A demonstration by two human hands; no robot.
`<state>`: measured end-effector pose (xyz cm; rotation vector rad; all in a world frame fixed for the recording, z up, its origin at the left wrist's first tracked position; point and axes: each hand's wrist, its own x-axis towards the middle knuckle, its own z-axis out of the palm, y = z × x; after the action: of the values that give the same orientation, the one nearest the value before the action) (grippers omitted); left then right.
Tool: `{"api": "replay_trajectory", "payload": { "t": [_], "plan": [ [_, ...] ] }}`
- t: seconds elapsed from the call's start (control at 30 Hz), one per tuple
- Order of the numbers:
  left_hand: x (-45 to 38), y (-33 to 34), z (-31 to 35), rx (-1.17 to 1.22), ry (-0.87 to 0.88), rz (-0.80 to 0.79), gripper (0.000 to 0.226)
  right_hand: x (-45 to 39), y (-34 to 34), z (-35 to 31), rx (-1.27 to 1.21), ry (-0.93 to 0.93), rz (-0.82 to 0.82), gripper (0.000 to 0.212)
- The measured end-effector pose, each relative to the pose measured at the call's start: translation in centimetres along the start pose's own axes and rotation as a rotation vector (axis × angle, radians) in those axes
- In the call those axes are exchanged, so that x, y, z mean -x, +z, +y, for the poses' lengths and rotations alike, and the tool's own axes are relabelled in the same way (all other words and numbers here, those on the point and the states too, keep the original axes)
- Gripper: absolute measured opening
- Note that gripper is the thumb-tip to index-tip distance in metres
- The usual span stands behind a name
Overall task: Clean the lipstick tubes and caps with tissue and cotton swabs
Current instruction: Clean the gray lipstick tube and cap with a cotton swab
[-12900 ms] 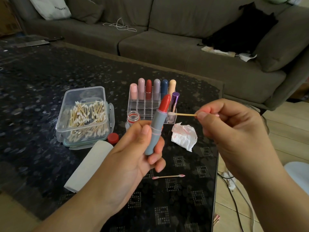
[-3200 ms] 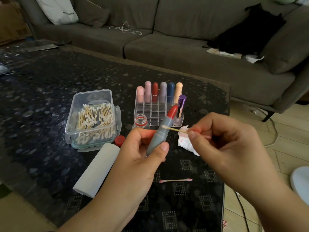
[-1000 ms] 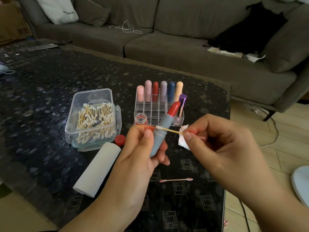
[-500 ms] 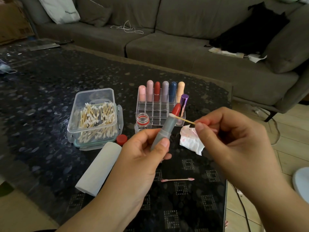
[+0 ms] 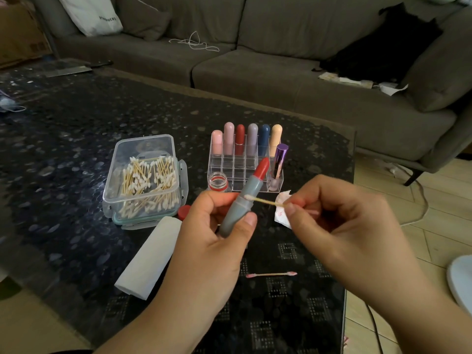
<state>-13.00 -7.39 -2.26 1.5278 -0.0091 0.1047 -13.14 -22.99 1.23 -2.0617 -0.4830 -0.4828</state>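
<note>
Swab tip drops from bullet to barrel

Over the table's right edge, the left hand (image 5: 219, 241) grips the grey lipstick tube (image 5: 241, 203); the right hand (image 5: 339, 221) pinches a cotton swab (image 5: 264, 201), whose tip, up by the red bullet half a second ago, now touches the tube's collar, so cleaning likely moves to the casing.

It was a home living room. A long grey-brown fabric sofa (image 5: 281, 62) ran along the far side, with a white cloth bag (image 5: 92, 16) and a black garment (image 5: 383, 47) left on it. A dark speckled glass-topped desk (image 5: 63, 149) stood before it on pale wooden flooring (image 5: 434, 200).
</note>
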Motion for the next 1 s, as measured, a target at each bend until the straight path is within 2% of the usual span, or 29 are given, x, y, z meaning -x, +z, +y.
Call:
{"api": "replay_trajectory", "payload": {
  "t": [0.2,0.37,0.53,0.63,0.8,1.0],
  "plan": [
    [0.02,-0.12,0.04,-0.021,0.011,0.006,0.019,-0.08,-0.31,0.18,-0.034,0.021,0.069,0.01],
    [-0.06,-0.1,0.07,-0.007,-0.002,0.012,0.018,0.04,-0.03,-0.09,-0.016,-0.003,-0.015,0.016],
    [-0.04,-0.19,0.13,-0.009,-0.007,0.006,0.018,-0.17,-0.3,0.17,-0.023,0.021,0.071,0.012],
    [-0.01,-0.13,0.18,0.006,-0.022,0.004,0.017,-0.07,-0.11,0.15,-0.021,0.021,0.015,0.015],
    [0.07,-0.06,0.46,0.006,-0.018,-0.005,0.036,-0.13,-0.33,0.12,-0.055,0.035,0.033,0.015],
    [0.08,0.1,0.46,0.039,-0.01,-0.005,0.041,-0.12,-0.43,0.11,-0.041,0.03,-0.042,0.014]
  ]
}}
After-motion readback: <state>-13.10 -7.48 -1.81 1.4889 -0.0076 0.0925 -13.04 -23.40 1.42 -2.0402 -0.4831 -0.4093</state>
